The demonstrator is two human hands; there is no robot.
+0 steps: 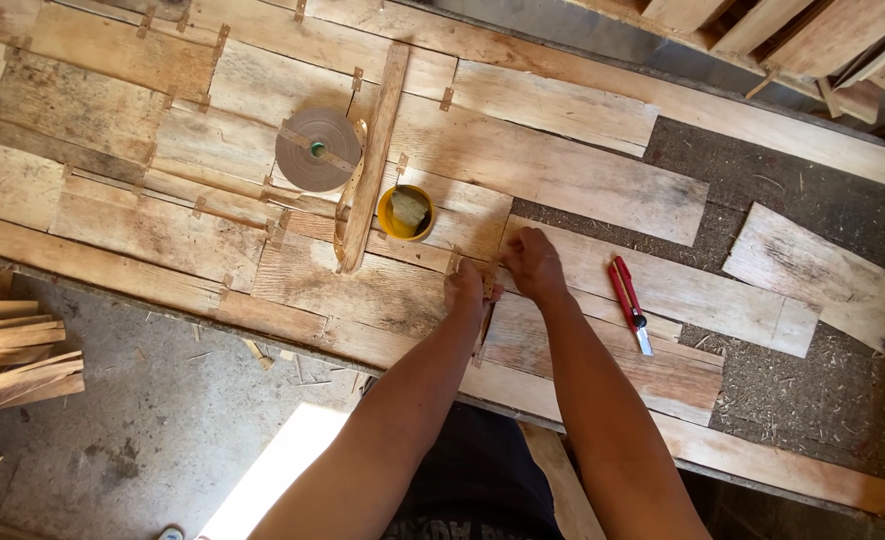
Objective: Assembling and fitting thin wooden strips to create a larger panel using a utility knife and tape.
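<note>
Thin wood veneer sheets [553, 170] lie edge to edge on a long worktable, joined by short strips of brown tape. My left hand [466, 289] presses fingers down on a small tape strip [487, 290] at a seam between two sheets. My right hand [533, 263] rests just beside it, fingertips on the same seam. Both hands lie flat on the wood near the table's front edge. Neither hand grips a tool.
A roll of brown tape [318, 150] lies at the back left, beside a narrow wood slat [373, 155]. A yellow cup with a sponge [406, 212] stands near it. A red utility knife [630, 304] lies right of my hands. Loose veneer [818, 275] lies far right; scraps [18, 365] sit on the floor.
</note>
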